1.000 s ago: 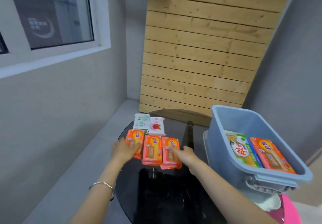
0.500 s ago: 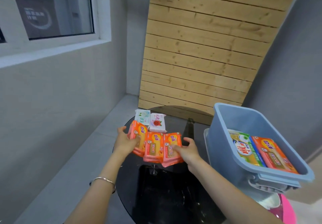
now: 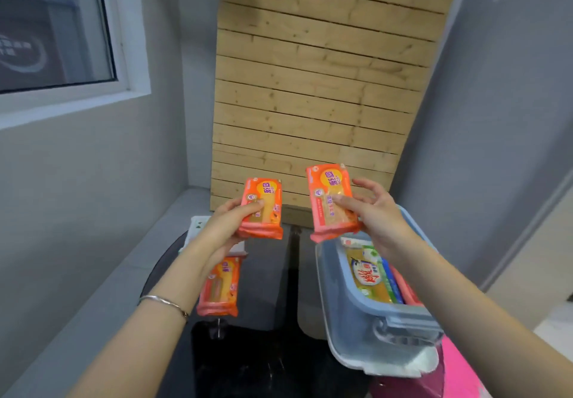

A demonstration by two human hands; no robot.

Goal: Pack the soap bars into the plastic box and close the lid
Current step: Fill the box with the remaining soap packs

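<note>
My left hand (image 3: 224, 227) grips an orange soap pack (image 3: 263, 208), lifted above the black round table (image 3: 263, 351). My right hand (image 3: 376, 211) holds a second orange soap pack (image 3: 331, 199) in the air over the far left corner of the blue plastic box (image 3: 372, 320). A third orange pack (image 3: 218, 286) lies flat on the table below my left wrist. A white soap pack (image 3: 198, 222) peeks out behind my left hand. Inside the box lie a green-yellow soap pack (image 3: 369, 276) and an orange one (image 3: 406, 289), partly hidden by my right forearm.
The box sits on its pale lid (image 3: 403, 363) at the table's right edge. A wooden slat panel (image 3: 316, 103) leans against the wall behind the table. Something pink (image 3: 459, 373) lies at the lower right. Grey walls close in on the left and right.
Both hands have lifted one orange pack each off the table. The right hand has carried its pack rightward toward the box. The middle pack stays on the table.
</note>
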